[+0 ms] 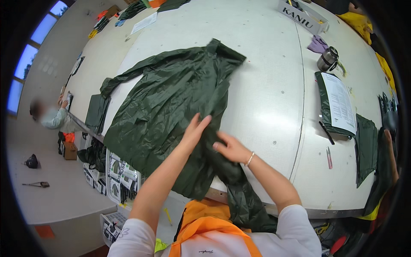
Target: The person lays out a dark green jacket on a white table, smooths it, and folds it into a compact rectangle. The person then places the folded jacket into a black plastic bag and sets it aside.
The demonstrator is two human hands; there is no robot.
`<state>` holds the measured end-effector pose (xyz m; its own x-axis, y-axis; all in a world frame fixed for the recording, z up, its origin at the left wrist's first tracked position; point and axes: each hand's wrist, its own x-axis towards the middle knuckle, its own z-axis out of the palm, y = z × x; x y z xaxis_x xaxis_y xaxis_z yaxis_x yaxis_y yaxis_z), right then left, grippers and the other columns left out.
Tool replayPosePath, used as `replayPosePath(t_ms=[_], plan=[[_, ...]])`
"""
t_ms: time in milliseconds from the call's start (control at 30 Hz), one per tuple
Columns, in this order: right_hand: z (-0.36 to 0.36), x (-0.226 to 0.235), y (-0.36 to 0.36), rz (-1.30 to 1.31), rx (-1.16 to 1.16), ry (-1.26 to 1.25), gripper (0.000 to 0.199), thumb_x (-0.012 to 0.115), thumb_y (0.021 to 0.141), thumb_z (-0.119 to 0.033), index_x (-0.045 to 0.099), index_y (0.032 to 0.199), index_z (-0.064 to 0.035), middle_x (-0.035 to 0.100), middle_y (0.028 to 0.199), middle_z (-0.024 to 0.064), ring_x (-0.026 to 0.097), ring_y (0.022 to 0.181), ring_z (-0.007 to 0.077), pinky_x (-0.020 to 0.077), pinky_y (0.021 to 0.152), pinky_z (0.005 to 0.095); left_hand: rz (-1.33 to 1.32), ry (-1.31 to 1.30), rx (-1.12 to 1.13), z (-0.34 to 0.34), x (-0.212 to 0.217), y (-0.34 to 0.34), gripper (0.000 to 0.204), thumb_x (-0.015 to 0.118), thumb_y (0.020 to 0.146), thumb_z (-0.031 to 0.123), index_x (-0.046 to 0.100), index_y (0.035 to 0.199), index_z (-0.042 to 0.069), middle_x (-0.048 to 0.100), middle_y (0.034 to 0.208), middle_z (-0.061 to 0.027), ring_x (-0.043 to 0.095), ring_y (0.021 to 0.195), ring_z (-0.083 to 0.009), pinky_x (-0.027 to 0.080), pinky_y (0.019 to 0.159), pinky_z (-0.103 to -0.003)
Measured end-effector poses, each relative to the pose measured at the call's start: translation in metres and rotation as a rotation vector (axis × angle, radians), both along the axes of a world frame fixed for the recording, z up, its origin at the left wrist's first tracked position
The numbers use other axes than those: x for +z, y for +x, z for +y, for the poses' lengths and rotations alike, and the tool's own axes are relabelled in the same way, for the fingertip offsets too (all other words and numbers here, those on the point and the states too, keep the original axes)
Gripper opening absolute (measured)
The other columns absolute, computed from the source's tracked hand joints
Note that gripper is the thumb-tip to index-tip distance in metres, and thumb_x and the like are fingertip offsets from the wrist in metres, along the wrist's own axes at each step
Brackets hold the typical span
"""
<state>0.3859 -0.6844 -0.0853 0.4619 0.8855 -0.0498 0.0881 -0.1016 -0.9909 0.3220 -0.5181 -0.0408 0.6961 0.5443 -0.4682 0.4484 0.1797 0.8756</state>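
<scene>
A shiny dark green rain jacket (165, 109) lies spread and creased across the white table, its collar toward the far side and one sleeve stretched out to the left. My left hand (196, 132) rests on the jacket's right side with fingers stretched out and apart. Just to its right, my right hand (234, 149), with a beaded bracelet at the wrist, grips the bunched near sleeve (244, 192). That sleeve runs down over the table's front edge toward my lap. Fabric between my hands is smeared by motion, and some fingertips are hidden.
To the right lie a paper sheet (338, 100) on a folded green garment, a black pen-like item (326, 132), and a small cutter (329, 157). Beyond stand a steel flask (328, 59) and white box (302, 17). Folded dark cloth (96, 113) lies left, near another person (51, 115).
</scene>
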Motion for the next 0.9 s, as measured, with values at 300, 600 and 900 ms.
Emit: replayPosePath(t_ms=[300,600,900], plan=[[0.010,-0.044,-0.050,0.346,-0.414,-0.100,0.030,0.052,0.094,-0.022,0.060,0.109,0.0020,0.065,0.093,0.0100,0.062,0.080,0.0185,0.0492,0.081,0.0311,-0.340,0.394,-0.608,0.009,0.237,-0.100,0.025,0.070,0.074,0.006,0.061,0.096,-0.003,0.060,0.068,-0.0065,0.056,0.060,-0.0107,0.045,0.058,-0.024],[0.031,0.068,-0.170,0.288,-0.335,0.023,0.026,0.056,0.089,-0.017,0.058,0.109,0.0002,0.061,0.099,0.0154,0.057,0.094,0.0248,0.0451,0.086,0.0331,-1.166,0.188,-1.252,0.104,0.353,-0.335,0.033,0.069,0.084,0.024,0.067,0.073,-0.007,0.055,0.055,-0.0111,0.042,0.040,-0.0137,0.024,0.035,-0.023],[-0.125,0.200,-0.315,-0.108,-0.724,-0.394,0.027,0.056,0.089,-0.016,0.057,0.111,-0.0005,0.060,0.101,0.0150,0.055,0.096,0.0252,0.0443,0.088,0.0341,-1.560,0.335,-1.356,0.119,0.300,-0.356,0.029,0.065,0.084,0.024,0.068,0.086,-0.005,0.054,0.060,-0.0080,0.039,0.044,-0.0119,0.027,0.035,-0.024]])
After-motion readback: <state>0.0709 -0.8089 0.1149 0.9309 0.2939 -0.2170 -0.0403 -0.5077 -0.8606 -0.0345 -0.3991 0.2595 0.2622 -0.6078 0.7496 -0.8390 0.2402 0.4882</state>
